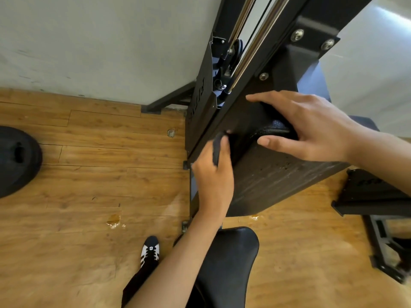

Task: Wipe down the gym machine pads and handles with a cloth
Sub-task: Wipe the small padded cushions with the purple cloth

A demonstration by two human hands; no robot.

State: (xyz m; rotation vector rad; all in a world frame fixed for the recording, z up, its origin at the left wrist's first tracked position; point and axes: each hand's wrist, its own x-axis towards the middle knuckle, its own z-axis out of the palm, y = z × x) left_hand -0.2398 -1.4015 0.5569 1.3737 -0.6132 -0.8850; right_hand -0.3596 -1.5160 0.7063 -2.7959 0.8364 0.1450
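While gripped, cloth lengthwise along machine

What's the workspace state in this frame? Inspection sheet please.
Surface: wooden floor, chipped and stained in spots.
Job's things: dark cloth against the black machine panel; textured pad; seat pad below.
Clutter: weight plate on the floor, left.
Hands: left hand grips the cloth; right hand holds the textured pad, fingers over, thumb under.
Cables: thin black cable between the guide rods, above a pulley.
Surroundings: grey wall; person's shoe.
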